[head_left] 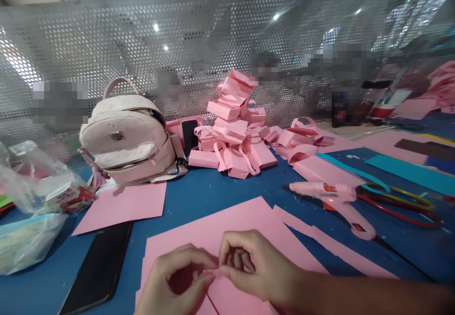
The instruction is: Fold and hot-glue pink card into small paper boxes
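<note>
My left hand and my right hand meet at the bottom centre, fingertips pinched together on a small piece of pink paper. Under them lies a stack of pink paper sheets on the blue table. How the small piece is folded is hidden by my fingers. A pink glue gun lies to the right of the sheets, beyond my right hand.
A heap of folded pink paper boxes with handles stands at the back centre, a pale pink backpack to its left. A black phone, plastic bags, a loose pink sheet at left; scissors at right. Mesh wall behind.
</note>
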Motion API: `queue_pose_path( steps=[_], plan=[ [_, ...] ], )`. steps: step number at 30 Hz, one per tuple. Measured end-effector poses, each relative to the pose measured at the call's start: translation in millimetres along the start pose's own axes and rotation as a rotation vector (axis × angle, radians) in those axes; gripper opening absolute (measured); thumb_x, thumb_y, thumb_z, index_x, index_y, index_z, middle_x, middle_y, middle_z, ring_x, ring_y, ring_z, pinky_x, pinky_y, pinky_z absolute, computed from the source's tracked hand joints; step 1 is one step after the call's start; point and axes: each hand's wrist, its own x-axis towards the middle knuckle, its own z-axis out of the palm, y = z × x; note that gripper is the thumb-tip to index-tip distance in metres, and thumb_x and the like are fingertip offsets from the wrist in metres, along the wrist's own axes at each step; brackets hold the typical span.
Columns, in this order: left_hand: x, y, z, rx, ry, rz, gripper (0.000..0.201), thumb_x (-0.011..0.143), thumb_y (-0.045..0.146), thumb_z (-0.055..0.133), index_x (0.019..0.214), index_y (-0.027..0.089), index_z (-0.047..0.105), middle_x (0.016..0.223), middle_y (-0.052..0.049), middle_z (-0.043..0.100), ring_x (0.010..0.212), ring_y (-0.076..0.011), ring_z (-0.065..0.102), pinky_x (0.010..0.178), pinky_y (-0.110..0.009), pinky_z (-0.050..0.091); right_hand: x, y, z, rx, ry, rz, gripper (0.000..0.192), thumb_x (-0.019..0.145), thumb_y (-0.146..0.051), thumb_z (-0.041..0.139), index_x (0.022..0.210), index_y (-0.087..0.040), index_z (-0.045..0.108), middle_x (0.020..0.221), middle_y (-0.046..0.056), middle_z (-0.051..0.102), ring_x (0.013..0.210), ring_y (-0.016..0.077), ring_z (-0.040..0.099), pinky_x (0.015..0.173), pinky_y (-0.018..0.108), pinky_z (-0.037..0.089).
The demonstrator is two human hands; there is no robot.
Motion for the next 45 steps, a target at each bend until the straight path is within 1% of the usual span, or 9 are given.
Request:
queue_pose_path(
  steps=[7,20,26,37,42,45],
  plan=[
    [0.6,2.3,0.2,-0.001,0.012,0.027,0.010,0.083,0.018,0.068,0.082,0.023,0.076,0.082,-0.002,0.076,0.075,-0.0145,0.068,0.072,-0.019,0.051,-2.5,-0.8,1.2,-0.009,0.001,0.008,0.008,0.075,-0.011,0.062,0.079,-0.018,0.062,0.058,-0.008,0.051,0.054,0.0071,0.045,0.051,0.018,0.035],
    [0.9,7.7,1.2,0.009,0.021,0.001,0.010,0.084,0.022,0.068,0.081,0.023,0.077,0.082,-0.002,0.077,0.075,-0.0144,0.069,0.071,-0.017,0.051,-1.2,1.0,1.2,0.000,-0.002,0.021,0.009,0.075,-0.010,0.062,0.079,-0.018,0.062,0.058,-0.008,0.050,0.054,0.0070,0.043,0.051,0.018,0.034],
    [0.9,5.3,1.3,0.009,0.018,0.014,0.012,0.085,0.022,0.066,0.082,0.023,0.078,0.083,-0.002,0.077,0.077,-0.0149,0.071,0.073,-0.017,0.052,-1.7,-3.7,0.5,0.006,-0.005,0.036,0.007,0.076,-0.011,0.062,0.079,-0.018,0.062,0.058,-0.008,0.050,0.054,0.0073,0.044,0.051,0.018,0.035],
    [2.4,3.6,-1.5,0.016,-0.004,0.101,0.012,0.086,0.017,0.067,0.083,0.021,0.077,0.084,-0.005,0.076,0.078,-0.0169,0.072,0.073,-0.021,0.055,-0.7,-2.3,-0.3,-0.010,-0.013,0.028,0.008,0.075,-0.011,0.061,0.079,-0.018,0.061,0.059,-0.008,0.050,0.055,0.0070,0.044,0.052,0.018,0.035],
    [1.8,2.1,-2.5,0.003,-0.008,0.119,0.017,0.086,0.011,0.065,0.085,0.022,0.078,0.085,-0.004,0.076,0.081,-0.0156,0.072,0.075,-0.020,0.054,-1.0,-3.5,0.3,-0.017,-0.013,0.023,0.008,0.074,-0.010,0.061,0.078,-0.018,0.061,0.058,-0.008,0.049,0.054,0.0069,0.044,0.051,0.018,0.034],
    [2.3,0.6,-4.8,0.035,-0.044,0.149,0.020,0.087,0.009,0.064,0.088,0.023,0.079,0.088,-0.005,0.076,0.084,-0.0165,0.073,0.077,-0.021,0.055,-1.0,-3.8,0.5,-0.012,-0.012,0.027,0.008,0.074,-0.010,0.060,0.079,-0.018,0.061,0.059,-0.008,0.050,0.055,0.0072,0.044,0.051,0.019,0.034]
  ],
)
